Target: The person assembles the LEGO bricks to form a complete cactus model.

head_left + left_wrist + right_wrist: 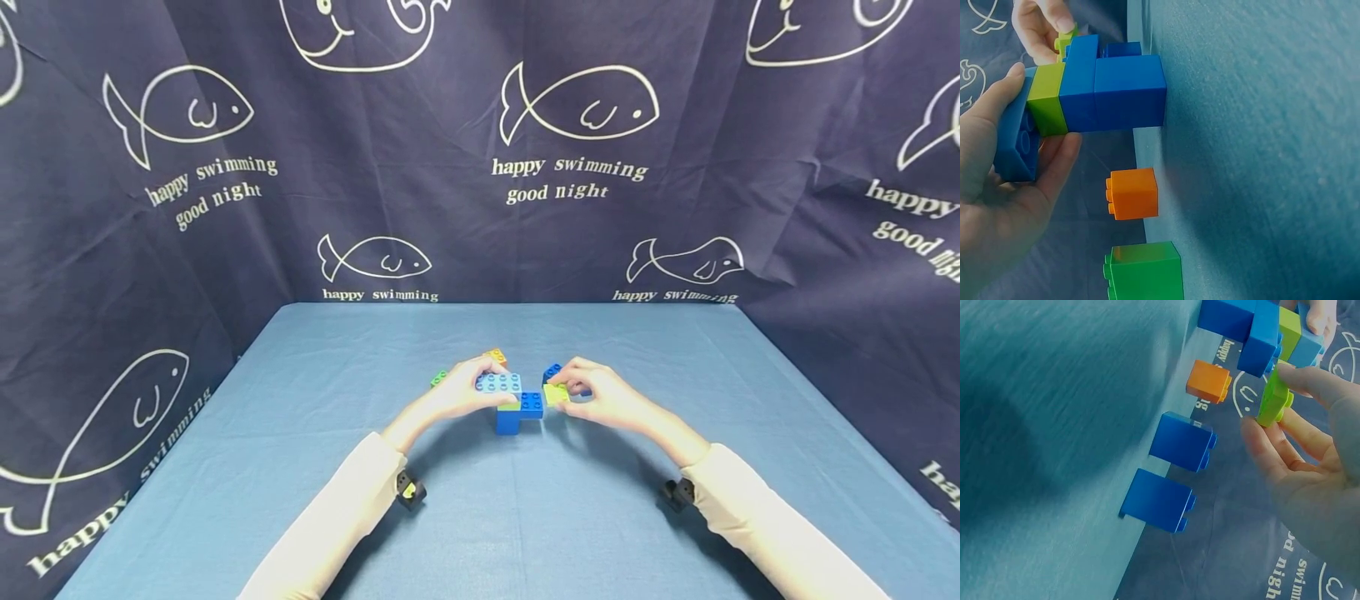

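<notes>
My left hand (456, 392) grips a stack of toy building bricks around its top, a light blue brick (498, 383). Beneath that brick comes a lime brick (1047, 100), then a blue brick (532, 406) that juts out to the right, with another blue brick (507, 422) at the bottom. Between thumb and fingertips, my right hand (609, 398) pinches a thin lime brick (1274, 397), just right of the jutting blue brick. In the right wrist view this lime piece is tilted, its studs toward the palm.
Behind the stack stand an orange brick (1135, 194) and, farther left, a green brick (1147, 272). Two blue bricks (1182, 442) (1157, 500) stand on the table beyond my right hand. A dark printed curtain (465, 167) surrounds the blue-covered table (525, 533).
</notes>
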`<state>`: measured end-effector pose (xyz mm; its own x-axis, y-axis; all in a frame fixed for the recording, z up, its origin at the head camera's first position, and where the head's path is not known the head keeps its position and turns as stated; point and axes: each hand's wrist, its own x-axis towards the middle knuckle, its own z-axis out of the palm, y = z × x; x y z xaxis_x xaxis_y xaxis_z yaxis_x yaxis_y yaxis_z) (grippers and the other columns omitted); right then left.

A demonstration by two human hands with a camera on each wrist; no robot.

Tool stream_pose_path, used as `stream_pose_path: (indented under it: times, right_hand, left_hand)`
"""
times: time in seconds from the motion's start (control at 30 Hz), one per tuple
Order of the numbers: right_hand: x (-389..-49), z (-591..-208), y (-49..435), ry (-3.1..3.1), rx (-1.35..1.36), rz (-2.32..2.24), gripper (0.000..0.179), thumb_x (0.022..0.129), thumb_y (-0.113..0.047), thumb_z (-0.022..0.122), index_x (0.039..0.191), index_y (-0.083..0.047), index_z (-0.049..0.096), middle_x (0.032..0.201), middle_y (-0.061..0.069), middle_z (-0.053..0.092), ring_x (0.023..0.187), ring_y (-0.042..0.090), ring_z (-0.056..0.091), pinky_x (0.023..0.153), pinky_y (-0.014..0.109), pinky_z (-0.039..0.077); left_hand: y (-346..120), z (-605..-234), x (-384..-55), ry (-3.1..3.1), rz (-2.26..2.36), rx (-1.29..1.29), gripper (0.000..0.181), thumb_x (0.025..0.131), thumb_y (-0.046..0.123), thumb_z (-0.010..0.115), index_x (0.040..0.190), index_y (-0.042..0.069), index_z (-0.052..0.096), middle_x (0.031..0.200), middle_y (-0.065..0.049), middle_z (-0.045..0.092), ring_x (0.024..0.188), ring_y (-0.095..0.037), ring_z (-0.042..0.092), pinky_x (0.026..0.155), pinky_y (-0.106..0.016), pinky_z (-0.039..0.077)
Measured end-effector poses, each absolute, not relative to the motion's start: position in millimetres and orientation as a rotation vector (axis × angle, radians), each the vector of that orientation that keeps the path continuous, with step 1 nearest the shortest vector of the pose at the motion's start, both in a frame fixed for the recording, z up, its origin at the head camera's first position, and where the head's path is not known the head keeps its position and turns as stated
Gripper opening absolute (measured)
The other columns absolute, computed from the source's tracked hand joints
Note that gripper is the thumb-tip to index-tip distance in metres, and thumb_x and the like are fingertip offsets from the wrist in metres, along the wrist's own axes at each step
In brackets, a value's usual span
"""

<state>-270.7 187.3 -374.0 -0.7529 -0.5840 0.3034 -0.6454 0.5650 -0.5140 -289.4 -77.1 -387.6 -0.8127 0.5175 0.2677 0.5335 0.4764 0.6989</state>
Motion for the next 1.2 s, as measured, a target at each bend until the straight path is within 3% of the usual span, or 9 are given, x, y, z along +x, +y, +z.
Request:
stream_pose_path:
  times: [0.67,0.97,1.2]
  right_hand:
    - [-269,-373,178,-2.634,1.099,0.945,0.027,0.079,-0.012,0.071,0.105,-0.005,0.068,0.096,0.002,0.060,0.084,0.016,0.061,0.076,0.036,0.054]
    - [-267,-374,173,-2.657,1.149,0.972,0.029,0.081,-0.013,0.072,0.107,-0.002,0.067,0.098,0.005,0.060,0.086,0.025,0.061,0.077,0.037,0.054]
    - [-269,-373,172,-2.659,1.164,0.963,0.029,0.081,-0.013,0.072,0.108,-0.001,0.067,0.098,0.006,0.060,0.086,0.024,0.061,0.077,0.035,0.054]
  left_hand:
    - [-78,-390,-289,-2.701,-1.350,-0.908,0.035,0.076,0.034,0.078,0.105,0.019,0.065,0.102,0.003,0.065,0.087,-0.010,0.055,0.075,-0.024,0.045]
    - [-77,-391,-288,-2.705,-1.355,-0.912,0.035,0.076,0.034,0.077,0.105,0.018,0.065,0.103,0.002,0.065,0.087,-0.010,0.055,0.074,-0.023,0.045]
    - [-78,-388,-289,-2.718,-1.347,-0.899,0.036,0.076,0.031,0.078,0.106,0.017,0.065,0.105,0.002,0.065,0.090,-0.011,0.055,0.078,-0.025,0.045]
